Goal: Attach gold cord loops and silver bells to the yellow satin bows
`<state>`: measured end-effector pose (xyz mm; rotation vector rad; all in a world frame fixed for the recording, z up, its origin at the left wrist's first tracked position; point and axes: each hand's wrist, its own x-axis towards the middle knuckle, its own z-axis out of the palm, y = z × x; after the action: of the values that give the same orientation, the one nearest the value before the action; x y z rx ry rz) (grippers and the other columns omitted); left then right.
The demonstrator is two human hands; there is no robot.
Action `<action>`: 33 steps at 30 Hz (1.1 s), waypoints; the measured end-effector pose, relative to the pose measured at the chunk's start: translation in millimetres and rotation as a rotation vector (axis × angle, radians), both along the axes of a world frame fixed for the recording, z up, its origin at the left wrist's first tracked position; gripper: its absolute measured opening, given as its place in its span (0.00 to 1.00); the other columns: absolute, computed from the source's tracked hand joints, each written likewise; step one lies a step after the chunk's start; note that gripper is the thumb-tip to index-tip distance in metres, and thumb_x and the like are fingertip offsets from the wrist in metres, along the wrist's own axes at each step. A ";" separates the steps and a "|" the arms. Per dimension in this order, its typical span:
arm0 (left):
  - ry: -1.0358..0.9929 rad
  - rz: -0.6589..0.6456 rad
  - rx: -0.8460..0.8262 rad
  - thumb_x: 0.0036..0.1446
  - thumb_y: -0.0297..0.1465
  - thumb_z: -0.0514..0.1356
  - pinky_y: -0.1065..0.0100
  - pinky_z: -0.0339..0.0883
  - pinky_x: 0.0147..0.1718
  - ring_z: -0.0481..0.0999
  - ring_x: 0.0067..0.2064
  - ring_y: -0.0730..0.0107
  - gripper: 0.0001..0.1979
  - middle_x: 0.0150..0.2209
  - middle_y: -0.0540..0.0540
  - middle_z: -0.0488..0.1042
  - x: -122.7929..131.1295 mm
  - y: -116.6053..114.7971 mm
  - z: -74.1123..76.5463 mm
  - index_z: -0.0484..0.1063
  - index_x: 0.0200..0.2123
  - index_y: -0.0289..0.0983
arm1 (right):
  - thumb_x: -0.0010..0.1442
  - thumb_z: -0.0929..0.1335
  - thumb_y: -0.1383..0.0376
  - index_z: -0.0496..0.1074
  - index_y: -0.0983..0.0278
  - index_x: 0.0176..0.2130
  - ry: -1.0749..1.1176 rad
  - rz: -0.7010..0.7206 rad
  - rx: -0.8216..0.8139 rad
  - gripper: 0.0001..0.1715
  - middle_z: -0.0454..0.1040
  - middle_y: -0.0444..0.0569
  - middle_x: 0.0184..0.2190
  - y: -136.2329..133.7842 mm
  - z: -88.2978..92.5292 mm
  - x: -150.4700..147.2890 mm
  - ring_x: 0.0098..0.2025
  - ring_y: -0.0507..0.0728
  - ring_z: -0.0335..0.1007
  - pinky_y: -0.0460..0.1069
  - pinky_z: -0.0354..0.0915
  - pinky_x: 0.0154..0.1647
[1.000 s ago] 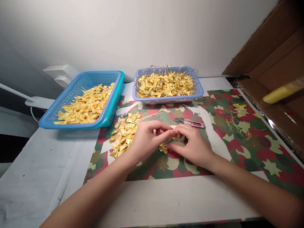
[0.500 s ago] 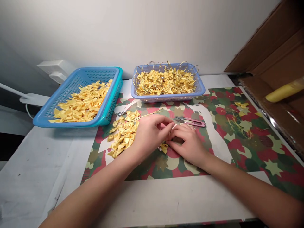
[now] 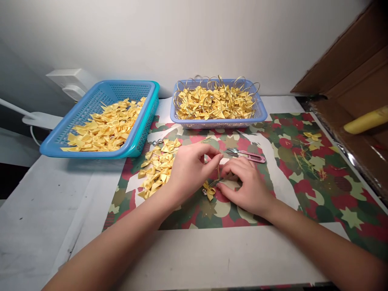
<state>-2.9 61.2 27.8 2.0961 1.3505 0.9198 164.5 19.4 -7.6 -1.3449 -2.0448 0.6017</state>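
Left hand (image 3: 194, 167) is pinching thread (image 3: 218, 173); right hand (image 3: 249, 186) is resting curled, hold unclear, beside a bow (image 3: 210, 191), probably light, soft, best gripped centrally.

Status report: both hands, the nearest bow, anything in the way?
Left hand: fingers pinched, apparently on golden strand. Right hand: fingers curled, grip unclear. Yellow bow beside right hand. Pink snips just beyond right hand, seemingly not obstructing.

Head-worn camera; faces forward and down

The counter (image 3: 227, 252) carried a patterned sheet (image 3: 212, 216), a lavender basket (image 3: 218, 121) at twelve o'clock, yellow bows (image 3: 158, 163) at nine and pink snips (image 3: 252, 157) at one.
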 end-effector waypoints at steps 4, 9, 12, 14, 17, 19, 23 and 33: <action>0.007 0.013 -0.028 0.55 0.28 0.63 0.72 0.62 0.27 0.70 0.23 0.76 0.06 0.25 0.52 0.80 -1.3 -0.2 -0.3 0.77 0.26 0.37 | 0.53 0.70 0.72 0.67 0.62 0.27 -0.071 0.012 0.207 0.08 0.75 0.44 0.32 -3.4 -1.9 -0.3 0.37 0.57 0.64 0.55 0.55 0.43; -0.001 0.014 -0.037 0.55 0.28 0.63 0.72 0.62 0.26 0.69 0.22 0.77 0.06 0.25 0.52 0.80 -1.2 -0.1 0.4 0.77 0.27 0.37 | 0.59 0.71 0.67 0.75 0.60 0.31 -0.163 -0.011 0.342 0.04 0.76 0.44 0.30 -4.2 -7.0 -1.1 0.36 0.57 0.64 0.56 0.53 0.43; -0.016 0.008 -0.055 0.55 0.27 0.62 0.72 0.63 0.27 0.70 0.22 0.77 0.06 0.25 0.52 0.80 -0.9 -0.6 1.6 0.77 0.26 0.37 | 0.61 0.70 0.66 0.76 0.60 0.32 -0.193 -0.040 0.387 0.05 0.75 0.44 0.27 -3.2 -8.9 -2.9 0.35 0.56 0.63 0.55 0.53 0.42; -0.020 0.007 -0.051 0.55 0.27 0.62 0.72 0.63 0.27 0.69 0.22 0.76 0.06 0.24 0.52 0.80 -0.9 -1.0 2.3 0.76 0.25 0.37 | 0.61 0.70 0.66 0.76 0.60 0.31 -0.207 -0.048 0.399 0.06 0.75 0.44 0.27 -2.3 -9.8 -4.8 0.34 0.56 0.63 0.55 0.53 0.42; -0.024 0.003 -0.049 0.54 0.27 0.62 0.72 0.63 0.27 0.69 0.22 0.76 0.06 0.24 0.52 0.80 -1.2 -1.4 3.2 0.77 0.26 0.37 | 0.62 0.70 0.66 0.75 0.61 0.30 -0.227 -0.046 0.389 0.08 0.77 0.44 0.28 -0.9 -10.9 -8.1 0.34 0.56 0.64 0.55 0.52 0.42; -0.025 0.002 -0.061 0.54 0.27 0.62 0.72 0.62 0.26 0.69 0.22 0.76 0.06 0.24 0.52 0.80 -1.3 -1.4 4.0 0.77 0.27 0.37 | 0.63 0.69 0.66 0.74 0.62 0.30 -0.247 -0.041 0.379 0.08 0.77 0.44 0.29 -0.1 -11.4 -10.0 0.34 0.56 0.63 0.55 0.51 0.42; -0.019 0.015 -0.082 0.54 0.28 0.62 0.72 0.62 0.26 0.68 0.21 0.76 0.06 0.23 0.52 0.79 -1.3 -0.8 5.7 0.78 0.27 0.38 | 0.64 0.67 0.67 0.74 0.62 0.32 -0.277 -0.012 0.321 0.08 0.77 0.44 0.30 1.6 -11.5 -11.8 0.34 0.56 0.62 0.55 0.49 0.42; 0.372 0.142 -0.087 0.56 0.33 0.59 0.67 0.60 0.27 0.76 0.29 0.64 0.09 0.27 0.48 0.81 -9.6 10.4 -3.5 0.78 0.28 0.40 | 0.62 0.68 0.70 0.69 0.63 0.29 -0.177 0.080 0.101 0.09 0.74 0.43 0.29 -2.3 -7.6 -13.4 0.36 0.55 0.62 0.53 0.48 0.42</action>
<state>-12.5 71.6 24.3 2.1994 1.7090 0.5246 151.1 17.1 -15.2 -1.3022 -2.2488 0.4199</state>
